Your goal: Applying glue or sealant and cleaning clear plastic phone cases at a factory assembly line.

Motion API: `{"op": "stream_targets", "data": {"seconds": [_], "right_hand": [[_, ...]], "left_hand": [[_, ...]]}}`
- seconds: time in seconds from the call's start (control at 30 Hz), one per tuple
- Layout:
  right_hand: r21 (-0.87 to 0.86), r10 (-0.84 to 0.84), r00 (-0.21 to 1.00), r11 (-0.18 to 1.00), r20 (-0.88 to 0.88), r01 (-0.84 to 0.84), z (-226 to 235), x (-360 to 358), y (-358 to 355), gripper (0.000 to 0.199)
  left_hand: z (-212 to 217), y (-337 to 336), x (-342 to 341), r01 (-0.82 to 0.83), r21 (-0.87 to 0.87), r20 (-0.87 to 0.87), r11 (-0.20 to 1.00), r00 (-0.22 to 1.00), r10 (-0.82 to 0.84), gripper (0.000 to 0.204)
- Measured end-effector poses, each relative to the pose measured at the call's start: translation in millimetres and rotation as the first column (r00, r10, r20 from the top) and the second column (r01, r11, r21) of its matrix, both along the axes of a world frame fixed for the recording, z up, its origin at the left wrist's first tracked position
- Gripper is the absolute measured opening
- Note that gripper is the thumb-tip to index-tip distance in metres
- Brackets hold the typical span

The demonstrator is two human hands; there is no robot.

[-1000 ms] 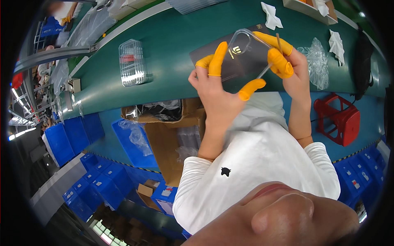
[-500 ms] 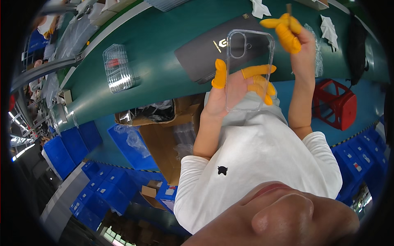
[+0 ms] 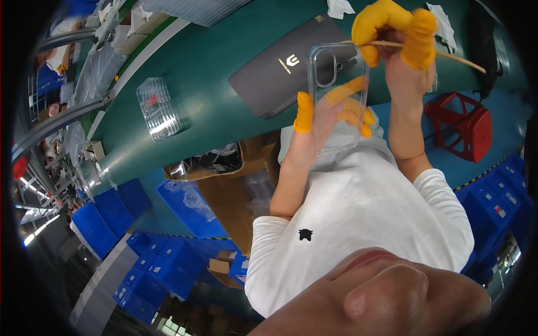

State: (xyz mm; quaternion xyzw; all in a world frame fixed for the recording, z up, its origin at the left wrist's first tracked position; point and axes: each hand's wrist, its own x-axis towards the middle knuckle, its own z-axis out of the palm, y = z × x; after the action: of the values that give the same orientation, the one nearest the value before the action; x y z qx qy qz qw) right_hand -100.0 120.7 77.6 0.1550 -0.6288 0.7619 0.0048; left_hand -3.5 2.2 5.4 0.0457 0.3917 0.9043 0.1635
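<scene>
A clear phone case (image 3: pixel 338 120) with a large camera opening is held up by my left hand (image 3: pixel 322 120), whose fingers in yellow finger cots curl round its edges. My right hand (image 3: pixel 400 42), also with yellow finger cots, pinches a thin wooden stick (image 3: pixel 462 60). The stick's left end is at the top edge of the case, beside the camera opening; whether it touches is hard to tell. Behind the case, a dark grey flat package (image 3: pixel 280 70) with a gold logo lies on the green table (image 3: pixel 207 61).
A stack of clear cases (image 3: pixel 159 109) lies on the table at left. White cloths (image 3: pixel 340 8) lie at the far edge. Below the table are an open cardboard box (image 3: pixel 227 204), blue bins (image 3: pixel 168 263) and, at right, a red stool (image 3: pixel 473 134).
My right hand has come left and nearer the case, and the stick has turned from upright to nearly level, its end now at the case's top edge. The case has stayed in my left hand.
</scene>
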Motion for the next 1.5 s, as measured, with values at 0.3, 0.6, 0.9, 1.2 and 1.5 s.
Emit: {"op": "stream_targets", "data": {"seconds": [0.3,0.6,0.9,1.2,1.5], "right_hand": [[-0.245,-0.168,0.828,0.969,-0.535,0.038,-19.8,-16.1,-20.2,0.019],[0.281,-0.148,0.859,0.906,-0.489,0.316,-52.9,-9.2,16.8,0.02],[0.183,-0.136,0.917,0.959,-0.375,0.217,-13.3,-6.1,-8.0,0.016],[0.205,-0.194,0.917,0.939,-0.347,0.277,-13.9,-4.9,-10.1,0.018],[0.001,-0.035,0.968,0.999,-0.247,0.037,-11.3,-13.6,6.2,0.037]], "left_hand": [[-9.3,1.5,8.6,-0.048,-0.101,-0.034,0.994,0.998,0.044,0.084],[-23.9,-0.1,13.0,-0.103,-0.146,-0.061,0.984,0.994,0.095,0.056],[-23.1,-3.9,10.4,-0.161,-0.308,-0.164,0.938,0.98,0.115,0.041],[-27.4,-5.6,10.9,-0.21,-0.378,-0.175,0.902,0.973,0.153,0.046],[1.7,-5.1,1.6,-0.103,-0.312,-0.052,0.944,0.994,0.092,0.101]]}}
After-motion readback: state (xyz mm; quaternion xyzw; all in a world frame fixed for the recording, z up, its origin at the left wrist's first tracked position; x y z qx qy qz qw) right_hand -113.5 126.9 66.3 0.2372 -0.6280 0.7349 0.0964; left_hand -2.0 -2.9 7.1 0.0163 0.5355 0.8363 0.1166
